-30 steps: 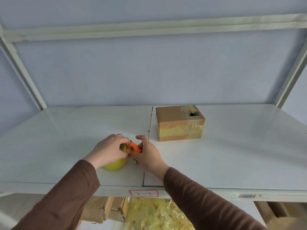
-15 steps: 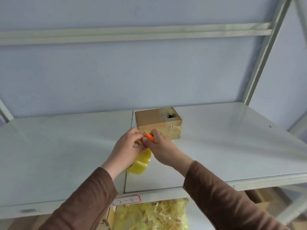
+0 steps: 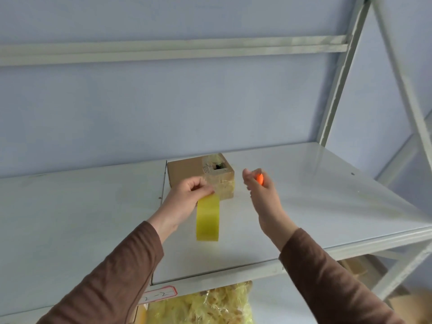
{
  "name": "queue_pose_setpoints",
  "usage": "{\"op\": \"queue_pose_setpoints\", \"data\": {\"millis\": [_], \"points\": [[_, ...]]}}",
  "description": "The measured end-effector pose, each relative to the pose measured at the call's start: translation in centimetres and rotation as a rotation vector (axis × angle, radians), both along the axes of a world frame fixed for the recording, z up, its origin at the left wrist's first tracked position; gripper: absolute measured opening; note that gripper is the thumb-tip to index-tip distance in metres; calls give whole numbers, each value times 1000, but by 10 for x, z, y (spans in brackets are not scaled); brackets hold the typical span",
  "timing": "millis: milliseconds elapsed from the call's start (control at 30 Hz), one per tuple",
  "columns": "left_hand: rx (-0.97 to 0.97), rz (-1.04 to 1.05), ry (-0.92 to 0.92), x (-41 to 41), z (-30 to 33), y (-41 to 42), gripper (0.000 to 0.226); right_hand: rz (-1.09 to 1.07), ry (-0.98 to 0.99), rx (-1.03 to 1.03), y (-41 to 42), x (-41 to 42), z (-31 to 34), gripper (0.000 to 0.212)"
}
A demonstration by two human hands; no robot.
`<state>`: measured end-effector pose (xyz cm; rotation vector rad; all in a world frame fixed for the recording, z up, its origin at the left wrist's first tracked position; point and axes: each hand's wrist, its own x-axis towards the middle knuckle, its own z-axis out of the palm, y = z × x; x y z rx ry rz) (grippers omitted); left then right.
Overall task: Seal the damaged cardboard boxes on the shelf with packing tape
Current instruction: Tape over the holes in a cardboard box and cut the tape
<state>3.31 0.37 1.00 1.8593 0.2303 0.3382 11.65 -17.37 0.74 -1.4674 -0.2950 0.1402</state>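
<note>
My left hand point(image 3: 187, 195) pinches the top edge of a strip of yellow packing tape point(image 3: 208, 219), which hangs straight down, long axis vertical, its lower end loose above the shelf point(image 3: 327, 206). My right hand point(image 3: 259, 190) is held apart to the right, curled around a small orange cutter point(image 3: 260, 178); I cannot see any blade.

The cardboard box point(image 3: 187, 170) sits just beyond my left hand, toward the far wall, its long axis running left to right. Its torn hole point(image 3: 218, 166) lies at the right end of the top face, between my two hands. My left hand is nearer, so I judge the strip must swing up and forward, then lie flat over that hole.
</note>
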Motion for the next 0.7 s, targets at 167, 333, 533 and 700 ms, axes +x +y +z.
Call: {"op": "queue_pose_setpoints", "data": {"millis": [167, 333, 533, 700], "points": [[-59, 28, -61, 20, 9, -1, 21, 414, -188, -30, -22, -30, -23, 21], [16, 0, -70, 45, 29, -1, 21, 575, -145, 39, -27, -39, -14, 67], [60, 121, -45, 95, 64, 38, 13, 399, -139, -117, -33, -30, -10, 49], [44, 137, 20, 134, 54, 46, 14, 386, -86, -250, -37, -20, -7, 20]]}}
